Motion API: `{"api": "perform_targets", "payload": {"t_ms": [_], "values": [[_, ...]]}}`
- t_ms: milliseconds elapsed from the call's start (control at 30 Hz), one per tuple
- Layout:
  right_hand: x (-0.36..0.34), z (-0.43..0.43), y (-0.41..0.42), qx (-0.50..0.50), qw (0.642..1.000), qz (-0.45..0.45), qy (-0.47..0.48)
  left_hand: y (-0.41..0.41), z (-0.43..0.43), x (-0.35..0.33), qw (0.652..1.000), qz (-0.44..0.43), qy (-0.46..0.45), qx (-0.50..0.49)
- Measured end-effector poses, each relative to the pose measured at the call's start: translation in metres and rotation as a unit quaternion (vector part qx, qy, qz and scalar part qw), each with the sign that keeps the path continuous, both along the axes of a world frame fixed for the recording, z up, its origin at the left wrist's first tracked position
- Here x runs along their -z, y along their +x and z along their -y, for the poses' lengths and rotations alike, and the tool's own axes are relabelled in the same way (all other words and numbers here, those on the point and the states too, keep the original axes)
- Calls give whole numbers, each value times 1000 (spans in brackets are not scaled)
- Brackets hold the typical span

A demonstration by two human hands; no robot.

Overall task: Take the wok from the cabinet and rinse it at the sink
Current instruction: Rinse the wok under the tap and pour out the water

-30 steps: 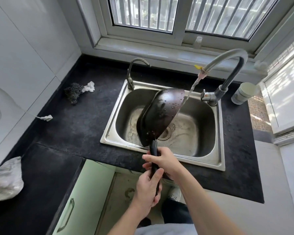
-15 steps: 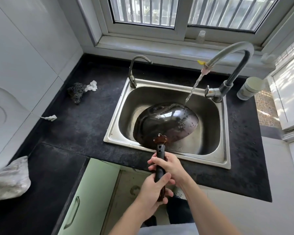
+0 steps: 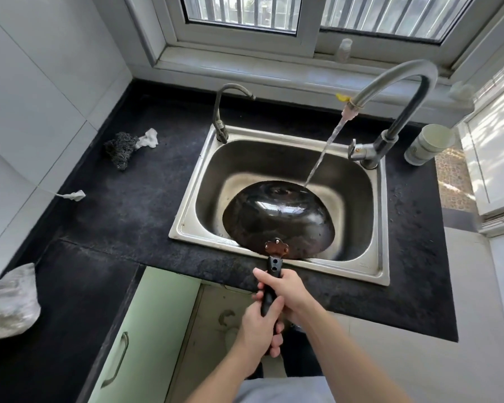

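While wok (image 3: 277, 216) is held bottom-up in sink (image 3: 184, 225), handle (image 3: 274, 264) is gripped by curled fingers of both hands: right hand (image 3: 288, 289) nearer wok, left hand (image 3: 258, 330) at end. Handle axis is pointed away, toward stream (image 3: 326, 146).

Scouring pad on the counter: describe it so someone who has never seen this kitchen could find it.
Start at the steel sink set in the black countertop. Look left of it, toward the back corner, where the scouring pad lies. It is a dark, wiry clump touching a small white scrap, unlike the pale cloth at the near-left edge.
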State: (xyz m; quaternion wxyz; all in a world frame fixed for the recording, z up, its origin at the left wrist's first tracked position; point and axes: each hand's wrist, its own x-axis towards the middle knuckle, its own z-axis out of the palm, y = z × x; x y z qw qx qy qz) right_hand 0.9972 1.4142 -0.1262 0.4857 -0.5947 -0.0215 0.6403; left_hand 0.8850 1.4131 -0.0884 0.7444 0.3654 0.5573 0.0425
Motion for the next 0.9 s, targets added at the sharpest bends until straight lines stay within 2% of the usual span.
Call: {"api": "perform_targets", "payload": {"t_ms": [133, 400, 533, 767, 900], "values": [[3, -1, -7, 42, 999, -17, -19, -2, 4, 4, 1000, 1, 9, 1], [-10, 3, 6, 13, 996, 70, 50, 12, 5, -2, 999, 28, 18, -5], [-15, 0, 19, 5, 997, 49, 62, 18, 1, -2, 999, 14, 50, 13], [-14, -8, 40, 7, 999, -31, 18, 35, -6, -5, 996, 29, 83, 24], [-10, -13, 49, -8, 999, 29, 34, 45, -11, -4, 995, 27, 96, 27]]}}
